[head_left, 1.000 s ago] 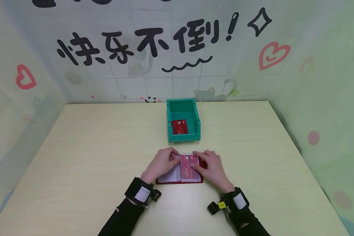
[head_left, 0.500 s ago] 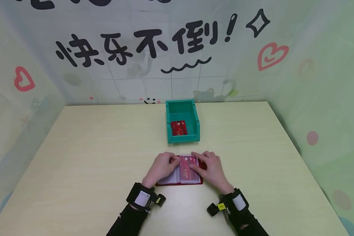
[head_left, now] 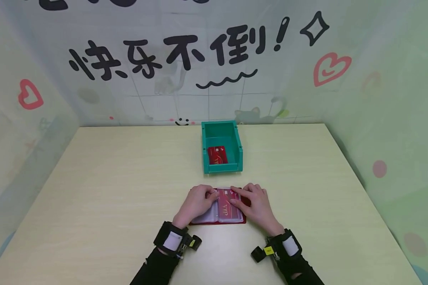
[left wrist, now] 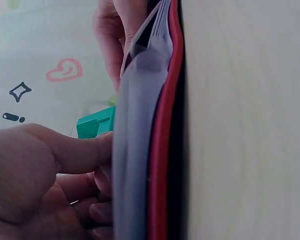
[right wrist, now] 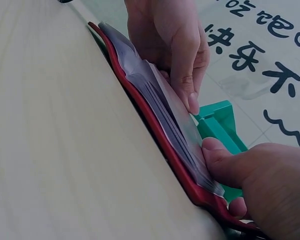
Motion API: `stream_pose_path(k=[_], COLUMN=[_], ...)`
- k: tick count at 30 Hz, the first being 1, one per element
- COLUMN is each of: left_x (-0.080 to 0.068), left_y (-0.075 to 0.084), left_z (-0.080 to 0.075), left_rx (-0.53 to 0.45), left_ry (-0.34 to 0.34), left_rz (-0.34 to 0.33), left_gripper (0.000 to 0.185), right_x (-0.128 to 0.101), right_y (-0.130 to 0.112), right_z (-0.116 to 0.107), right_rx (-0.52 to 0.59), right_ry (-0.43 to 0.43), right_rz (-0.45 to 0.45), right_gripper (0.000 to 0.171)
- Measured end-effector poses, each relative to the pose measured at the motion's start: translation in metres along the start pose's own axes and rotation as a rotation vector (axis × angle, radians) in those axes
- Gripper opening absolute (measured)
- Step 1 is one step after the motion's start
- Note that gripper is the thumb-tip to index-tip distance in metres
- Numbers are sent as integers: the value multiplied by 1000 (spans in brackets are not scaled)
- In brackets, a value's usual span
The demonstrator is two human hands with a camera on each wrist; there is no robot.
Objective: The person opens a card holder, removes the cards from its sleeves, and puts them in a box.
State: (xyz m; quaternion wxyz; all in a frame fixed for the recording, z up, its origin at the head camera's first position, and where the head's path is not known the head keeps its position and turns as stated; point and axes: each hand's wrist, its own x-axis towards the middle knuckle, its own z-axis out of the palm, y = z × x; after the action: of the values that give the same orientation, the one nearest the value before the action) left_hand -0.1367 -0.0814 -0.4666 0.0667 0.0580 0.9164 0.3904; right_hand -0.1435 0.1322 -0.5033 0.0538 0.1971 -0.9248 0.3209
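An open red card holder (head_left: 217, 223) with clear plastic sleeves (head_left: 207, 214) lies on the table in front of me. On its right page, a red VIP card (head_left: 226, 209) sits under the plastic, its print turned sideways. My left hand (head_left: 198, 201) pinches the sleeve at the top near the card's upper left corner, fingers curled. My right hand (head_left: 256, 204) grips the holder's right side, thumb on the card's face and index finger at its top edge. In the right wrist view, the right thumb (right wrist: 220, 159) presses the stacked sleeves (right wrist: 162, 112) above the red cover (right wrist: 140, 102).
Just beyond the holder stands a teal bin (head_left: 222, 168), with another red VIP card (head_left: 217, 155) lying inside it. Behind the pale wooden table (head_left: 110, 178) hangs a printed backdrop (head_left: 146, 99), and side panels (head_left: 388, 118) flank it.
My left hand and wrist have come slightly nearer and to the right, still at the top of the sleeve. The right hand keeps its hold, and the card stays in place.
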Motion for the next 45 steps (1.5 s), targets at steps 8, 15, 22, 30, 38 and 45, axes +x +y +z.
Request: stream_pose_path(k=[8,15,22,30,38,45], left_x=[-1,-2,-3,-3,-2,-3], left_y=[1,5,5,4,2,3], left_z=[0,-1,-2,-1,1,0], left_rx=[4,30,67,58,25,-18], left_ry=[15,8,-34,-16,-1,2], left_rz=[-4,-5,15,21,-16,-27], left_gripper=[19,19,29,29,19,27], right_x=[0,-1,0,0,0,-1], right_y=[0,1,2,4,3,2], right_z=[0,-1,0,1,0,0], right_rx=[-3,-6,-12,-6,6,3], right_ry=[-3,-10,-13,-20,-18,-10], right_rz=[-21,-5,5,8,9,-3], right_gripper=[45,49,49,50,50,49])
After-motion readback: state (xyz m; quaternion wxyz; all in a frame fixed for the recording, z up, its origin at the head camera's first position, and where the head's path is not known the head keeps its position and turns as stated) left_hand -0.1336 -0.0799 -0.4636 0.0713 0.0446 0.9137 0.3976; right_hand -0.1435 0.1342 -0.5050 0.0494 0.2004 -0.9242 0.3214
